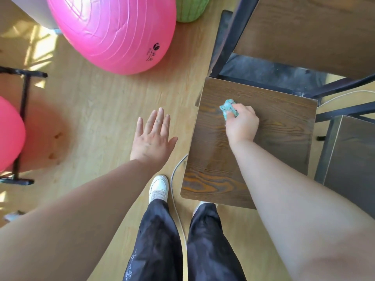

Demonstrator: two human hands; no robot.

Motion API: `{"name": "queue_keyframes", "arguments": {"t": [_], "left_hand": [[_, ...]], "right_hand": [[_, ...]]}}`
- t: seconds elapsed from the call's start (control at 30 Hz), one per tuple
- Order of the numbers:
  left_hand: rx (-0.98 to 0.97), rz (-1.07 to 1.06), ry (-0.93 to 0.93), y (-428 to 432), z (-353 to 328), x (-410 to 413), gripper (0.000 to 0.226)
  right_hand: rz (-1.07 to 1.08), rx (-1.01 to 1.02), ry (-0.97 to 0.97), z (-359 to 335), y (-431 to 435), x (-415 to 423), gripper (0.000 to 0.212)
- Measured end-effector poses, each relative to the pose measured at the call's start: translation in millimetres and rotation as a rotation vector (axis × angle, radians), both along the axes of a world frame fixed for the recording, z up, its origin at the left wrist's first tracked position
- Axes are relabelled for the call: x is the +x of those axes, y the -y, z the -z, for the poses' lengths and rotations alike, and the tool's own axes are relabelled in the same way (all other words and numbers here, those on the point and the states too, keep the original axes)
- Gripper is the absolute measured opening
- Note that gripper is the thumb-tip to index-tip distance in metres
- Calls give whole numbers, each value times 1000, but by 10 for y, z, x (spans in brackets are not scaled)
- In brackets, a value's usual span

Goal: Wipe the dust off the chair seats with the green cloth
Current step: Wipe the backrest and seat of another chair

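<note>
A brown wood-grain chair seat (213,159) stands in front of me on a black metal frame. My right hand (242,124) grips a crumpled green cloth (227,108) and presses it on the seat's upper middle. The cloth pokes out past my fingers toward the seat's far left. My left hand (153,136) hovers flat over the floor to the left of the seat, fingers straight and spread, holding nothing.
A second chair seat (353,159) stands at the right, and a wooden table top (314,31) lies beyond. A large pink exercise ball (113,31), another pink ball (10,134) on a black rack, and a green stool (191,8) occupy the floor. A white cable (174,173) runs by my feet.
</note>
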State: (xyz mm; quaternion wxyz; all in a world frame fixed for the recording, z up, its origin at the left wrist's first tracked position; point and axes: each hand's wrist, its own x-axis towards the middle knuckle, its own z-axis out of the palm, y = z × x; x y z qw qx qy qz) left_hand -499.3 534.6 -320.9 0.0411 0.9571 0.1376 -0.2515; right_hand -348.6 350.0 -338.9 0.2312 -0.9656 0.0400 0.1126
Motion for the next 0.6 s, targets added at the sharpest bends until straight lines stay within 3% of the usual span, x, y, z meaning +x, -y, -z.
{"name": "queue_keyframes", "arguments": {"t": [0.17, 0.37, 0.6], "left_hand": [[-4, -14, 2, -26, -31, 0, 69], [-12, 3, 12, 94, -107, 156, 69], [-84, 73, 51, 667, -125, 717, 67]], "right_hand": [[-163, 156, -72, 36, -363, -227, 29], [-88, 511, -428, -73, -150, 60, 25], [-113, 392, -335, -140, 713, 785, 25]]}}
